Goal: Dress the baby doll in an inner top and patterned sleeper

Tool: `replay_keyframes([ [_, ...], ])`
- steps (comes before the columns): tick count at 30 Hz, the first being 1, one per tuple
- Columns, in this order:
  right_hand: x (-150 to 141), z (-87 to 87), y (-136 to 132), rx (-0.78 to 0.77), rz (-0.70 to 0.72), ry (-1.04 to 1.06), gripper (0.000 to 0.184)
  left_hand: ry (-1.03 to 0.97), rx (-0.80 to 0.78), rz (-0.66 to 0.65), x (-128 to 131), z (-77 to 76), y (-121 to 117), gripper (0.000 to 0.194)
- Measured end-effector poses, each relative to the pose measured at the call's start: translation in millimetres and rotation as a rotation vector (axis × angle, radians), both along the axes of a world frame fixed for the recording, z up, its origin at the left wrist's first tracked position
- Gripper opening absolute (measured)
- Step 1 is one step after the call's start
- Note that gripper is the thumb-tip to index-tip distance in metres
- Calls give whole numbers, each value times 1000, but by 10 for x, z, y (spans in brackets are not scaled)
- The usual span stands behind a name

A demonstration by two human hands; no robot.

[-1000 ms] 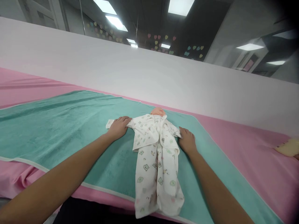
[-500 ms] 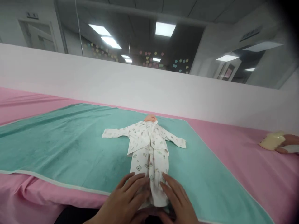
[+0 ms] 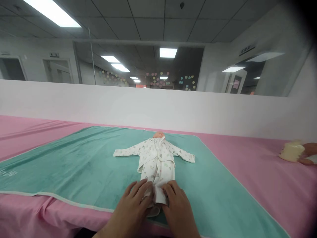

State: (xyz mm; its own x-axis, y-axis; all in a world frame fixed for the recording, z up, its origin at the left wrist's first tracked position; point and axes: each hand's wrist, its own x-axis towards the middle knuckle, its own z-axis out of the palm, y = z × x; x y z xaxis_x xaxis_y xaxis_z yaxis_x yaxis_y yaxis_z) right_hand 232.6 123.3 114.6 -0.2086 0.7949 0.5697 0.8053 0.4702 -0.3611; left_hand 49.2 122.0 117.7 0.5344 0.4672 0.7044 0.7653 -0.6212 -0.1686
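Head camera, looking down the desk. My left hand (image 3: 130, 211) and right hand (image 3: 177, 211) sit side by side at the lower middle of the frame, on the foot end of a white printed baby suit (image 3: 156, 162). The left fingers (image 3: 142, 190) lie spread over the cloth, and the right fingers (image 3: 170, 188) curl over the turned fabric. Neither hand is released, but I cannot tell whether they pinch the cloth or only press it.

The suit lies on a doll (image 3: 158, 134), whose bald head shows at its top end, arms out, on a teal towel (image 3: 61, 158) spread over a pink sheet (image 3: 247, 178). The foot end looks doubled up under my hands, so the step in hand seems to be folding that hem. The next move calls for keeping the fold flat and even.

At far right, another person's hand (image 3: 310, 150) is at a cream-coloured block (image 3: 291, 152).
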Motion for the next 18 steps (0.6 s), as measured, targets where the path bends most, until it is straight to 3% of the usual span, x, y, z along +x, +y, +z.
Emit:
replay_keyframes([
  [4, 144, -27, 61, 23, -29, -7, 36, -23, 26, 44, 8, -133, 91, 10],
  [9, 212, -111, 140, 126, -126, 8, 35, -28, -7, 90, -12, -113, 173, 16],
  [12, 174, -139, 148, 179, -149, -45, 37, -103, 13, 32, -12, -122, 171, 14],
  [15, 151, -186, 115, 227, -71, -137, 38, -144, 46, -69, -24, -113, 120, 13],
  [18, 181, -284, 81, 256, 45, -175, 27, -120, 57, -141, -42, -54, 51, 16],
])
